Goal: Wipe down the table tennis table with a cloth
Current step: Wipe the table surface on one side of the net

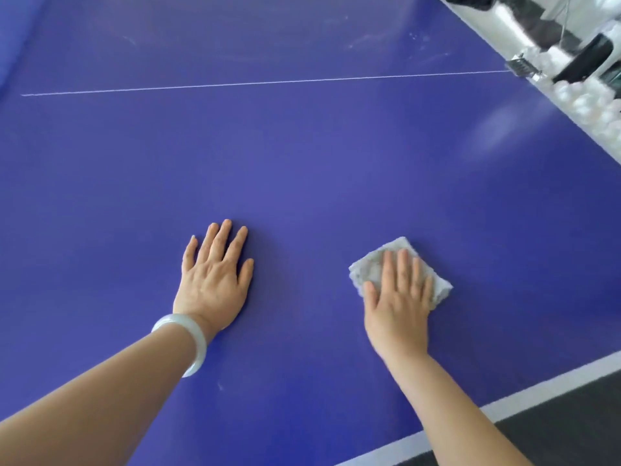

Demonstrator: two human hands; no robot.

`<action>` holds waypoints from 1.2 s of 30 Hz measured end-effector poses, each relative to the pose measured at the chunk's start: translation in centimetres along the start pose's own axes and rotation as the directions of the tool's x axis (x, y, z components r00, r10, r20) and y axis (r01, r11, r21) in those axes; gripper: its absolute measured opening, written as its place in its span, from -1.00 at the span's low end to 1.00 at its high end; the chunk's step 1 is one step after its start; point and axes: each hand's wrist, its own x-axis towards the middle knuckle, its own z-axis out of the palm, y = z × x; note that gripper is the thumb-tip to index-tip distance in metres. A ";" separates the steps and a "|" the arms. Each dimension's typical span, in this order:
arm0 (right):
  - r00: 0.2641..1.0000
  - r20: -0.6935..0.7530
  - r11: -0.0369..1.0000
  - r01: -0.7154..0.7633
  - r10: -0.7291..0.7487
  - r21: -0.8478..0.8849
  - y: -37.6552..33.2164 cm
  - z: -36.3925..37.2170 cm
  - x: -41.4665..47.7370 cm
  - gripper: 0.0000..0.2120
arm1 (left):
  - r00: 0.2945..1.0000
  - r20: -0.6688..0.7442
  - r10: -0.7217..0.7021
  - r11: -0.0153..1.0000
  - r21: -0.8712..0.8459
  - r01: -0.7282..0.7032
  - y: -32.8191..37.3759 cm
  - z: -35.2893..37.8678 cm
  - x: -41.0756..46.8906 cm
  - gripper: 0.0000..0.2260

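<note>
Mid-wipe on the bench (302, 163), working the near-edge zone. Right hand (398, 307) is pressing the folded cloth (368, 264) down at 4 o'clock, fingers straight, nothing pinched. Left hand (213, 284) is bracing flat at 8 o'clock, holding nothing. Next, probably: sweeping out toward the smudges (416, 38) at 1 o'clock under even pressure.

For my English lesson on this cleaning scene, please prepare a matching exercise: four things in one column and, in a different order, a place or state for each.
Column 1
1. left hand
2. right hand
3. cloth
4. bracelet

Column 2
A. worn around a wrist
B. flat on the bare blue table
C. lying under straight fingers
D. pressing down on something grey

Pairs: 1-B, 2-D, 3-C, 4-A
</note>
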 end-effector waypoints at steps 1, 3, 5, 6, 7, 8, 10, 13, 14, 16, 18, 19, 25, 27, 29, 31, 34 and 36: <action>0.978 0.029 0.978 0.207 -0.208 0.020 -3.1 0.7 -1.0 -0.40 | 1.000 0.000 -0.001 1.000 0.000 0.001 0.0 0.0 0.0 -0.49; 0.816 0.121 0.824 0.561 -0.566 0.073 -7.9 1.6 -2.5 -0.39 | 1.000 0.000 0.010 1.000 0.023 -0.010 0.0 -0.2 0.0 -0.48; 0.674 0.170 0.694 0.706 -0.719 0.140 -9.2 1.5 -0.5 -0.38 | 1.000 0.003 0.025 0.999 0.032 -0.025 0.0 -0.4 -0.1 -0.43; 0.655 0.181 0.679 0.719 -0.733 0.146 -8.5 1.3 1.7 -0.38 | 1.000 0.005 0.024 0.999 0.022 -0.024 0.0 -0.5 -0.1 -0.42; 0.674 0.183 0.697 0.704 -0.716 0.134 -7.1 1.1 4.2 -0.38 | 1.000 0.008 0.017 1.000 0.011 -0.018 0.0 -0.5 -0.2 -0.43; 0.727 0.178 0.747 0.656 -0.663 0.108 -5.4 1.0 7.0 -0.39 | 1.000 0.012 0.009 1.000 0.003 -0.009 0.1 -0.5 -0.2 -0.44; 0.880 0.187 0.898 0.440 -0.436 0.023 -1.2 0.4 12.9 -0.41 | 1.000 0.020 -0.004 1.000 0.003 0.003 0.1 -0.5 -0.1 -0.45; 0.977 0.192 0.995 0.097 -0.092 -0.016 3.0 -0.9 17.9 -0.42 | 0.999 0.033 -0.021 1.000 0.006 0.020 0.3 -0.6 -0.2 -0.46; 0.982 0.186 0.999 0.037 -0.036 -0.006 3.0 -0.8 17.9 -0.41 | 0.999 0.031 -0.023 1.000 -0.003 0.023 0.3 -0.6 -0.2 -0.46; 0.985 0.149 0.996 0.091 -0.088 -0.018 0.8 0.0 15.3 -0.40 | 0.999 0.005 -0.044 0.997 -0.056 0.045 0.7 -0.9 0.0 -0.46; 0.913 0.129 0.921 0.390 -0.386 -0.007 -2.8 1.0 11.1 -0.39 | 0.992 -0.070 -0.102 0.977 -0.194 0.086 1.3 -1.2 1.1 -0.49; 0.829 0.134 0.838 0.546 -0.543 0.016 -4.6 1.4 9.5 -0.39 | 0.986 -0.107 -0.124 0.964 -0.247 0.095 1.8 -1.3 2.0 -0.53; 0.601 0.216 0.633 0.763 -0.769 0.130 -5.3 1.2 18.0 -0.40 | 0.956 -0.162 -0.245 0.954 -0.217 0.207 4.8 -0.8 10.9 -0.56; 0.800 0.186 0.817 0.576 -0.570 0.030 -2.0 0.9 23.6 -0.43 | 0.942 -0.107 -0.317 0.943 -0.142 0.301 4.8 0.2 12.9 -0.52; 0.915 0.206 0.933 0.359 -0.346 -0.027 1.4 0.1 27.4 -0.41 | 0.932 -0.078 -0.354 0.934 -0.083 0.347 4.6 1.0 13.8 -0.49; 0.956 0.205 0.974 0.222 -0.210 -0.039 3.2 -0.2 28.0 -0.41 | 0.929 -0.074 -0.362 0.931 -0.073 0.357 4.5 1.1 13.7 -0.49; 0.955 0.160 0.966 0.256 -0.249 -0.025 0.9 0.1 22.9 -0.39 | 0.931 -0.085 -0.355 0.934 -0.069 0.350 4.5 0.9 13.6 -0.49; 0.854 0.155 0.865 0.502 -0.496 0.006 -2.7 0.5 18.4 -0.36 | 0.929 -0.082 -0.361 0.932 -0.062 0.357 4.5 0.8 13.8 -0.50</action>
